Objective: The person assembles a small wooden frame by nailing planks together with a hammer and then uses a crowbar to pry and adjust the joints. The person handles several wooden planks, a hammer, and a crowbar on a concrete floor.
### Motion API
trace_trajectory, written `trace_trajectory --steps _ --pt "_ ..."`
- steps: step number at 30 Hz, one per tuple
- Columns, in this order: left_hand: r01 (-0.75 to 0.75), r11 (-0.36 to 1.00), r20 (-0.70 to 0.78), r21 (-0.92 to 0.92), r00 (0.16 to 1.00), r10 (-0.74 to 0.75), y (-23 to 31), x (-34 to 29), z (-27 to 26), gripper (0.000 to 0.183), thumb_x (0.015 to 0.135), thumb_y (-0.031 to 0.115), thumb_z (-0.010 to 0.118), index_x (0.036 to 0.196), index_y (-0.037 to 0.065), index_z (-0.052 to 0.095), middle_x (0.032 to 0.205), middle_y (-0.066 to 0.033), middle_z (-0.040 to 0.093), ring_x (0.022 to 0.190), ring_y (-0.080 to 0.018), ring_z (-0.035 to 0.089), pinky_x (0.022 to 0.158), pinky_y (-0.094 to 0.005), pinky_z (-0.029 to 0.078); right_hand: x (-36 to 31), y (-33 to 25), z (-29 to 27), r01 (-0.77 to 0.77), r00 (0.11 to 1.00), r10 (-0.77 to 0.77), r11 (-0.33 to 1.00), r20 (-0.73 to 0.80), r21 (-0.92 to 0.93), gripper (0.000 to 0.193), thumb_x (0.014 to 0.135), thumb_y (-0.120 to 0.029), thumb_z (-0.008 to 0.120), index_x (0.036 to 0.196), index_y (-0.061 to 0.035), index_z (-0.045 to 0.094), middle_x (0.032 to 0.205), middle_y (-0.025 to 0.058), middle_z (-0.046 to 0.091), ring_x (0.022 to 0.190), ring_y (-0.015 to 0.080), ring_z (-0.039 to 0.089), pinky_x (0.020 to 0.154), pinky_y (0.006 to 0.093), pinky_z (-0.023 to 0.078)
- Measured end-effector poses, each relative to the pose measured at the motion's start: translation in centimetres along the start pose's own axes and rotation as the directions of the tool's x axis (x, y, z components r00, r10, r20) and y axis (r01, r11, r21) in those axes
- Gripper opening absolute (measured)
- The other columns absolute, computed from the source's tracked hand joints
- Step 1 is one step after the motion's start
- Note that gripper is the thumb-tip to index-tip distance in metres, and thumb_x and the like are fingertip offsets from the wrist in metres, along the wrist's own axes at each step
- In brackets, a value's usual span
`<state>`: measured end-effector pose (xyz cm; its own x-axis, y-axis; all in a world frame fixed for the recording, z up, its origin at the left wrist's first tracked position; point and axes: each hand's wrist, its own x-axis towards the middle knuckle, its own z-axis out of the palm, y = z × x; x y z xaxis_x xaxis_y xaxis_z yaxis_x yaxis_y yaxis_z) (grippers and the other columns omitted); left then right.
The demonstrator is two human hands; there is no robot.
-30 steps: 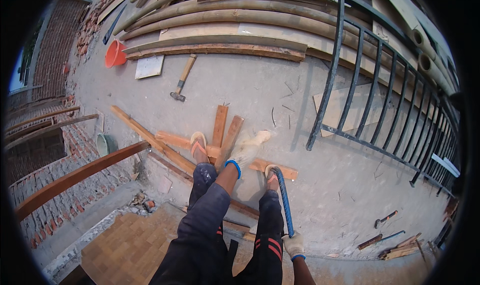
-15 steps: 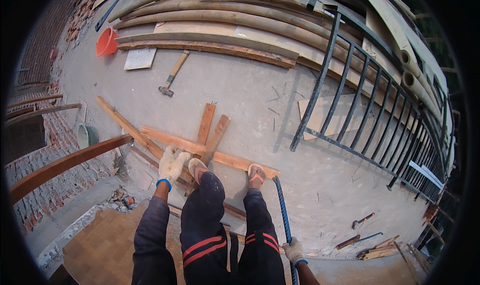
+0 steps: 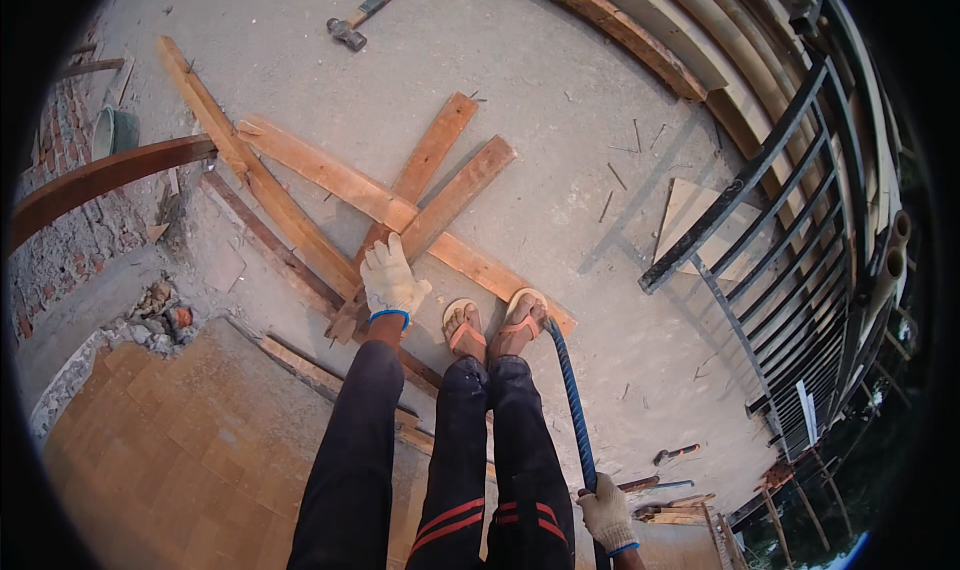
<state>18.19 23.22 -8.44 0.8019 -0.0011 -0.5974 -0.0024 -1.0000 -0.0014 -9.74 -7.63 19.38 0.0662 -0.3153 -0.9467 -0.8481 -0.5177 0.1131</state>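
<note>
A: Quick, what's changed?

B: Left grip, gloved, has come over from the long timber on the left to the lower ends of the crossed boards. Left foot is now in beside the right foot.

A: Left grip state?

B: Fingers spread, palm down, nothing held. Can't tell if the fingertips touch wood.

A: Right?

B: Right grip is curled round a blue ribbed pry bar, low on the right. Its far end is by the right foot, at the plank's right end; contact unclear.

A: Where's the wood?

B: On the concrete floor, ahead of the feet. Flat plank runs slantwise; upper short board and lower short board cross it. A nail pokes out past the upper one's tip.

A: Meaning?

B: My read: left foot is clear of the pile, so the free grip has room at the boards while the bar waits. Sledgehammer lies well apart, unused.
</note>
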Motion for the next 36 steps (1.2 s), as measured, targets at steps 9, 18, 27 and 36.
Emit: trace_trajectory --steps 9,18,27,36 --pt "-0.108 0.964 0.0 -0.243 0.994 0.111 -2.6 0.8 1.8 0.081 0.071 0.022 0.08 0.14 0.006 0.04 0.129 -0.0194 0.053 0.118 -0.0382 0.053 0.098 -0.0481 0.043 -4.8 -5.3 0.2 -0.06 0.998 0.056 0.971 0.022 0.233 0.03 0.092 -0.014 0.058 0.119 -0.0011 0.053 0.065 0.0055 0.053 0.049 0.0133 0.055 0.044 0.0308 0.044" --pt "-0.311 0.884 0.081 -0.348 0.93 0.359 1.7 -7.9 2.8 0.076 0.074 0.025 0.079 0.137 0.004 0.042 0.131 -0.0204 0.053 0.123 -0.0382 0.049 0.101 -0.0482 0.041 -9.1 -6.5 -1.7 0.145 0.988 -0.129 0.96 -0.08 0.24 0.042 0.095 -0.011 0.057 0.133 0.0004 0.046 0.07 0.0035 0.053 0.05 0.0104 0.053 0.046 0.0272 0.044" --pt "-0.307 0.935 0.104 -0.179 0.939 0.328 6.5 -11.9 11.3 0.028 0.091 0.015 0.051 0.119 0.011 0.054 0.105 -0.0127 0.06 0.101 -0.0306 0.061 0.086 -0.0458 0.047 -5.3 -7.4 -2.3 0.113 0.992 -0.119 0.985 0.043 0.129 0.058 0.095 -0.009 0.056 0.147 -0.0002 0.033 0.07 0.0052 0.054 0.051 0.0122 0.054 0.047 0.0295 0.046" --pt "-0.303 0.932 -0.13 -0.199 0.951 0.281 6.0 -12.0 17.1 0.061 0.076 0.016 0.07 0.131 0.006 0.046 0.107 -0.0154 0.058 0.1 -0.0331 0.06 0.085 -0.0462 0.047 1.8 -10.0 -2.3 0.204 0.974 -0.203 0.979 0.105 -0.003 0.055 0.093 -0.01 0.054 0.146 -0.0054 0.039 0.069 0.0105 0.058 0.054 0.0179 0.06 0.05 0.0343 0.049"
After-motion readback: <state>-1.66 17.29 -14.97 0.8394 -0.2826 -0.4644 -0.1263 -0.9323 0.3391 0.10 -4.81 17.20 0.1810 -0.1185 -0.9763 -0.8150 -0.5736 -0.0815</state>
